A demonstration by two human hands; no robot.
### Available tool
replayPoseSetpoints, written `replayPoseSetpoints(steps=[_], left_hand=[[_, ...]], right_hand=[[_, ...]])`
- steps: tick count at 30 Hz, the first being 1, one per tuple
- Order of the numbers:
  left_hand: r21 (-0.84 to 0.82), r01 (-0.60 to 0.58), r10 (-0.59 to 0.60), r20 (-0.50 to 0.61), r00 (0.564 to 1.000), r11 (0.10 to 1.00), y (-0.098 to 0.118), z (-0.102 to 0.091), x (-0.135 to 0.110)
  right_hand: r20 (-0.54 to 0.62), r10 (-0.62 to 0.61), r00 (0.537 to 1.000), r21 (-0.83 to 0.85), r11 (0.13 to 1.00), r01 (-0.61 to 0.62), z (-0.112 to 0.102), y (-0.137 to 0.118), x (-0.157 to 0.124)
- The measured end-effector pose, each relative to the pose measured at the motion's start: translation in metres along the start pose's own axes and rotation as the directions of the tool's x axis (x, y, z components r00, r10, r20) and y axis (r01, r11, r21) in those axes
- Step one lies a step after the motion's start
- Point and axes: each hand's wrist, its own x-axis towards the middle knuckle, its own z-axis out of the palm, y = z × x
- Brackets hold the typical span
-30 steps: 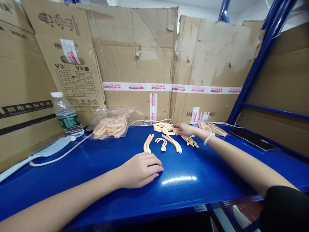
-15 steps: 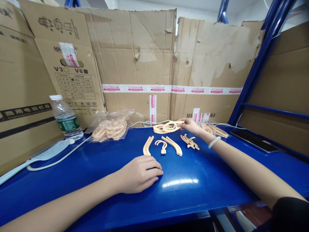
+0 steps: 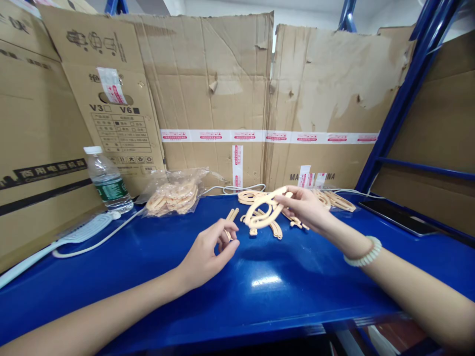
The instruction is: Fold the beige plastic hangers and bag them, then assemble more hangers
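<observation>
My right hand grips a flat, pale wooden loop-shaped piece by its right end and holds it above the table. My left hand hovers near the middle, fingers curved and apart, with nothing in it. Just beyond its fingertips lie narrow curved wooden strips. Behind the held piece are more curved strips and a small hook-shaped piece, partly covered by it. A stack of oval wooden loops rests farther back. Small wavy pieces show under my right hand.
A clear plastic bag of wooden pieces lies at left, beside a water bottle and a pale blue hairbrush. More wooden loops and a phone lie at right. Cardboard walls the blue table.
My right hand has lifted a loop-shaped piece off the back stack and brought it nearer and slightly left. My left hand has risen from the table and turned, fingers curling.
</observation>
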Motion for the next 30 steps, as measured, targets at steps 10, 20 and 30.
replayPoseSetpoints(steps=[10,20,30], left_hand=[[-0.276,0.289,-0.234,0.216,0.948,0.917,0.021,0.014,-0.006],[-0.355,0.261,-0.290,-0.032,0.956,0.898,0.011,0.007,-0.002],[-0.258,0.244,-0.284,-0.127,0.950,0.935,0.002,-0.007,0.006]], right_hand=[[0.199,0.097,0.975,0.015,0.995,-0.102,0.051,0.015,-0.045],[0.325,0.303,0.896,-0.048,0.951,-0.305,0.027,0.015,-0.039],[0.050,0.216,0.975,0.156,0.963,-0.221,0.019,0.021,-0.029]])
